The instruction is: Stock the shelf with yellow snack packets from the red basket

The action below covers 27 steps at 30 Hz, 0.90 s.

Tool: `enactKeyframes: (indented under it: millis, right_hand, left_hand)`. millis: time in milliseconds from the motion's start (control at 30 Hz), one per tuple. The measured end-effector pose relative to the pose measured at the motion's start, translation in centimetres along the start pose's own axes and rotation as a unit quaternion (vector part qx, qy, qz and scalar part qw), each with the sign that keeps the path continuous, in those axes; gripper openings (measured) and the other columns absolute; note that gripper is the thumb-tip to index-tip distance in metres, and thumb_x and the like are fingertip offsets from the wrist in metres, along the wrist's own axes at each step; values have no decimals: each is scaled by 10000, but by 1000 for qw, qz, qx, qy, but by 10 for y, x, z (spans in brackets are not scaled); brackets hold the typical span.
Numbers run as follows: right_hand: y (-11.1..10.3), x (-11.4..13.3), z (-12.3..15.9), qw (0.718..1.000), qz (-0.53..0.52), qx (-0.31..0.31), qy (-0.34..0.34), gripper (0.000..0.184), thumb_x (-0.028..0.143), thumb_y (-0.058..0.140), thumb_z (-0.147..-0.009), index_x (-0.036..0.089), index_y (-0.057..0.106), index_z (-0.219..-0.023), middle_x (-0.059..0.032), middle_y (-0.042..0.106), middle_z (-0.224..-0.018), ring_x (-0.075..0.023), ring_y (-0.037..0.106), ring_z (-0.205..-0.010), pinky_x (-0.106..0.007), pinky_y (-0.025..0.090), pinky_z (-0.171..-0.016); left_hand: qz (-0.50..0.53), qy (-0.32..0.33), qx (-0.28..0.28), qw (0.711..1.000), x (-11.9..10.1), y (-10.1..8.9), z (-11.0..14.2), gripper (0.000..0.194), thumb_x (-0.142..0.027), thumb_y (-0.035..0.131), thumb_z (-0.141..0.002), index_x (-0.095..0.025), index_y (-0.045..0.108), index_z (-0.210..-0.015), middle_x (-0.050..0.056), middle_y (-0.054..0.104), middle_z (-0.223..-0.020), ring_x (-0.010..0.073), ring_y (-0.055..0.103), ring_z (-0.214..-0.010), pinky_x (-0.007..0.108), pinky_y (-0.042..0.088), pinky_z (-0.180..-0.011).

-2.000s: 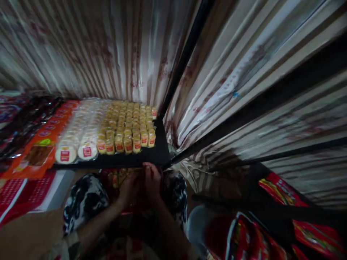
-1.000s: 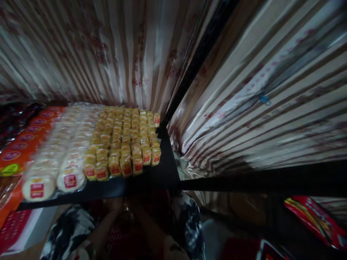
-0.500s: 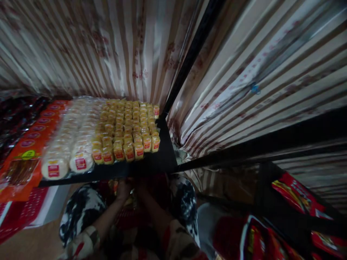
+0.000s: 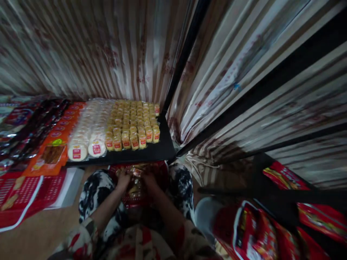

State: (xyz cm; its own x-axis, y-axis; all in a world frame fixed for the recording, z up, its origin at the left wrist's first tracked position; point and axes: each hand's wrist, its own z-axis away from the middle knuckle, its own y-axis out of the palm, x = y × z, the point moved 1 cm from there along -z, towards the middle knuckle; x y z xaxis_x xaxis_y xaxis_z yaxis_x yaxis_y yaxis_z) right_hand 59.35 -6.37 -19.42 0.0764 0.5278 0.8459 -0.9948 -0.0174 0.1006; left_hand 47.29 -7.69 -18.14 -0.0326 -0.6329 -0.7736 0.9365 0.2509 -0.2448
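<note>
Both my hands reach down into a red plastic basket (image 4: 162, 172) between my knees, just under the front edge of the shelf. Small clear-wrapped snack packets (image 4: 137, 172) with reddish labels lie between the hands, and more are lower in the basket. My left hand (image 4: 124, 179) is curled at the left side of these packets. From the right, my right hand (image 4: 149, 180) bends in against them. Dim light and blur hide the fingertips, so exactly what each hand grips is unclear.
On the black shelf (image 4: 141, 155) stand rows of yellow wrapped cakes (image 4: 135, 141), white round packs (image 4: 97, 147) and orange packets (image 4: 52, 153). Another red basket (image 4: 51, 187) is at left. Red packets (image 4: 267, 231) fill a container at right. A striped curtain (image 4: 121, 54) hangs behind.
The view has shifted, so the shelf goods appear farther right and higher. More of the red basket and the packets between my hands now shows. Both hands stay in the basket.
</note>
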Motion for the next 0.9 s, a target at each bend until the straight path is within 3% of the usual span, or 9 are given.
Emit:
enactKeyframes:
  millis: [133, 267, 367, 500, 600, 733, 900]
  right_hand:
    - [-3, 20, 13, 999, -39, 23, 18, 191, 334, 626, -609, 171, 607, -707, 6, 608, -579, -124, 554, -510, -240, 447, -520]
    - [-8, 40, 25, 996, -55, 59, -23, 194, 356, 631, -599, 170, 612, -653, 1, 601, -575, -114, 528, -519, -217, 405, -490]
    - [-12, 56, 30, 993, -68, 77, -49, 278, 409, 640, -606, 178, 643, -762, 2, 617, -598, -116, 512, -496, -214, 374, -446]
    - [-14, 83, 28, 989, -75, 62, -112, 370, 405, 646, -635, 187, 646, -934, -11, 668, -746, -122, 562, -574, -214, 408, -497]
    - [-14, 109, 17, 980, -39, 30, -192, 324, 390, 605, -694, 199, 664, -949, -18, 677, -823, -143, 590, -661, -237, 454, -562]
    - [-20, 144, -5, 952, 20, -67, -297, 338, 321, 578, -735, 195, 658, -1038, -41, 661, -927, -154, 603, -763, -265, 500, -701]
    - [-27, 185, -36, 921, 93, -138, -352, 378, 274, 539, -787, 230, 601, -1157, -36, 641, -1019, -144, 608, -832, -263, 510, -768]
  left_hand:
    - [55, 32, 7, 998, -20, -9, 16, 264, -249, 535, -787, -121, 573, -1015, 37, 650, -775, 124, 615, -648, 225, 501, -590]
    - [38, 107, 42, 993, -50, -17, 32, 303, -325, 594, -715, -122, 613, -940, 51, 675, -792, 162, 626, -709, 262, 506, -658]
    - [20, 158, 48, 986, -80, -20, 41, 358, -313, 595, -675, -132, 608, -984, 51, 689, -855, 177, 638, -774, 278, 511, -717]
    - [-34, 228, 83, 970, -127, -21, 45, 408, -334, 573, -681, -142, 602, -1040, 44, 696, -873, 183, 643, -778, 284, 516, -699]
    - [-81, 275, 93, 953, -163, -17, 43, 406, -345, 560, -707, -141, 602, -1055, 35, 690, -818, 173, 631, -710, 287, 514, -653]
    - [-103, 335, 73, 934, -206, -7, 31, 376, -319, 569, -720, -143, 597, -1051, 37, 686, -840, 165, 633, -735, 282, 514, -674]
    - [-160, 414, 50, 895, -260, 15, 9, 294, -241, 574, -731, -156, 615, -1010, 48, 687, -926, 168, 632, -824, 306, 505, -793]
